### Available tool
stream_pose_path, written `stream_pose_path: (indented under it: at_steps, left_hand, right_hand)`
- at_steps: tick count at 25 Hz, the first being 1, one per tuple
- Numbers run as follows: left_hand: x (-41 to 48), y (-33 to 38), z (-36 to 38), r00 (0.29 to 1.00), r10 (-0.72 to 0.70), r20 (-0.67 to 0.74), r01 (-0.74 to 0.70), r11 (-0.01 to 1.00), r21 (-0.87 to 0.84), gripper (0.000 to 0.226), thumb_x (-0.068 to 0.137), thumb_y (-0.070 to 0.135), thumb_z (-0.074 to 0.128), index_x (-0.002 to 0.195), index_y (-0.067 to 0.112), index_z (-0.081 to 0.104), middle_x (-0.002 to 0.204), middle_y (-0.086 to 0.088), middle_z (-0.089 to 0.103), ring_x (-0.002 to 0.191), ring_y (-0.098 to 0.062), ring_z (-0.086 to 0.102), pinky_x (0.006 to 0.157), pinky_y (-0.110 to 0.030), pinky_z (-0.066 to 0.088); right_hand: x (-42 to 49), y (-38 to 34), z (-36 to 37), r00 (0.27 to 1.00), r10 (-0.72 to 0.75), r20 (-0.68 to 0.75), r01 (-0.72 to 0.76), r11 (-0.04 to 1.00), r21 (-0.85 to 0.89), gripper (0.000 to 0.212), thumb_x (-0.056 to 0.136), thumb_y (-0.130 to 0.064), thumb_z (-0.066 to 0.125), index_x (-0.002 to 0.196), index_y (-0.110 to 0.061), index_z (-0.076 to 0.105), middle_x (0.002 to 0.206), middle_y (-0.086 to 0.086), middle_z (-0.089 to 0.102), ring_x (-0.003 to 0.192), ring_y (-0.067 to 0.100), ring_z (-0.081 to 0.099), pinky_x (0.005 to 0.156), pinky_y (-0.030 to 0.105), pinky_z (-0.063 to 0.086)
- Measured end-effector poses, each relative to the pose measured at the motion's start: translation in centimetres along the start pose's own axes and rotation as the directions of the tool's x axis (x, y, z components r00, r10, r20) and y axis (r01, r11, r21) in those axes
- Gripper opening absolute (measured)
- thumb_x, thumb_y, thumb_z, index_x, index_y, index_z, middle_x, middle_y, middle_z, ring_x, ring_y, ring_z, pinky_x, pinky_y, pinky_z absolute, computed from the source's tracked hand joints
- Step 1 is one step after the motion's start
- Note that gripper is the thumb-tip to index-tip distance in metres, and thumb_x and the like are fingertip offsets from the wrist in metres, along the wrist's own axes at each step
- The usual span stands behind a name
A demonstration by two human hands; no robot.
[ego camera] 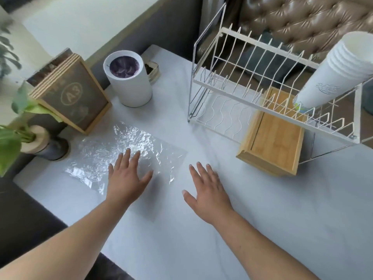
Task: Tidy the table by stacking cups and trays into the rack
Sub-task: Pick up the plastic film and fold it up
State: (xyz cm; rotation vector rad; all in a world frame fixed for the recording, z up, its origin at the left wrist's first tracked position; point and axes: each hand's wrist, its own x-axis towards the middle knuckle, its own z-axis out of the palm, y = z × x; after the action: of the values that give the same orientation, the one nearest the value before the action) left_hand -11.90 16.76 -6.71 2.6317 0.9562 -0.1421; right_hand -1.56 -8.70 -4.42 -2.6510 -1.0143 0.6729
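Two hands hover flat, fingers spread and empty: left hand (128, 176) over plastic film (121, 152), right hand (207, 190) over the table (262, 219). Stacked cups (335, 71) lean in the rack (262, 81), trays (272, 136) beneath, at the far right edge.

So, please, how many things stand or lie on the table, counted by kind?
White wire dish rack: 1
Stack of white paper cups, on the rack: 1
Bamboo wooden tray, under the rack: 1
White cylindrical bin: 1
Wooden sign marked A3: 1
Crumpled clear plastic sheet: 1
Potted green plant: 1
Total: 7
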Motion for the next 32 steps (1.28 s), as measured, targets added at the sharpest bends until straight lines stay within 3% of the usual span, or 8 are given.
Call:
stream_pose_path:
  at_steps: [4,8,12,16,19,24,32]
  left_hand:
    - [-0.7,-4.4,-0.8,0.998,-0.064,0.029,0.064,0.998,0.003,0.082,0.093,0.067,0.054,0.161,0.028,0.032,0.174,-0.006,0.02,0.16,-0.03,0.014,0.127,-0.057,0.016]
    - [-2.8,-4.4,0.5,0.995,-0.002,0.104,-0.002,0.999,0.039,0.087,0.092,0.07,0.05,0.164,0.027,0.025,0.176,-0.005,0.012,0.161,-0.029,0.006,0.128,-0.056,0.015]
    - [-5.5,-0.4,2.1,0.991,0.048,0.124,-0.059,0.994,0.087,0.089,0.092,0.073,0.042,0.165,0.024,0.025,0.175,-0.009,0.012,0.161,-0.032,0.007,0.127,-0.055,0.017]
    - [-7.7,5.2,3.5,0.982,0.079,0.173,-0.109,0.98,0.169,0.09,0.091,0.074,0.046,0.161,0.02,0.036,0.171,-0.015,0.026,0.156,-0.04,0.024,0.121,-0.058,0.028]
    - [-8.4,8.5,3.9,0.957,0.177,0.23,-0.228,0.949,0.218,0.092,0.083,0.08,0.051,0.153,0.021,0.048,0.162,-0.016,0.042,0.145,-0.043,0.042,0.112,-0.057,0.04]
    - [-11.0,15.2,5.4,0.898,0.289,0.332,-0.384,0.884,0.268,0.09,0.078,0.078,0.062,0.143,0.016,0.059,0.152,-0.021,0.054,0.132,-0.046,0.053,0.098,-0.057,0.049]
    - [-17.2,27.3,9.6,0.764,0.47,0.442,-0.613,0.743,0.27,0.084,0.07,0.068,0.08,0.128,0.008,0.069,0.137,-0.026,0.062,0.115,-0.05,0.062,0.083,-0.058,0.053]
  right_hand:
    - [3.5,-5.5,1.2,0.985,-0.168,0.041,0.17,0.984,-0.049,0.083,0.1,-0.063,0.035,0.167,-0.029,0.0,0.177,0.003,-0.004,0.161,0.031,-0.008,0.13,0.048,0.0]
    - [4.4,-8.2,2.9,0.969,-0.224,0.107,0.232,0.971,-0.066,0.084,0.098,-0.061,0.038,0.166,-0.031,-0.002,0.177,0.004,-0.004,0.161,0.032,-0.008,0.13,0.052,-0.002]
    - [3.7,-5.9,3.7,0.979,-0.107,0.173,0.132,0.982,-0.136,0.083,0.1,-0.061,0.04,0.166,-0.031,0.0,0.176,0.006,-0.007,0.161,0.037,-0.008,0.129,0.058,0.0]
    - [0.4,-0.4,3.5,0.984,-0.081,0.157,0.115,0.968,-0.221,0.082,0.098,-0.061,0.043,0.166,-0.028,0.012,0.176,0.009,-0.004,0.161,0.038,-0.006,0.128,0.059,0.0]
    - [-3.0,3.5,2.9,0.991,-0.052,0.123,0.078,0.973,-0.216,0.08,0.095,-0.062,0.047,0.165,-0.027,0.026,0.176,0.01,0.011,0.16,0.041,0.007,0.127,0.06,0.006]
    - [-8.9,9.3,2.4,0.996,0.044,0.073,-0.028,0.978,-0.205,0.081,0.084,-0.064,0.063,0.155,-0.027,0.049,0.167,0.01,0.038,0.152,0.041,0.036,0.121,0.059,0.028]
    - [-19.9,19.3,1.4,0.967,0.254,0.027,-0.248,0.959,-0.139,0.081,0.084,-0.06,0.063,0.158,-0.03,0.044,0.17,0.006,0.032,0.155,0.037,0.031,0.124,0.053,0.02]
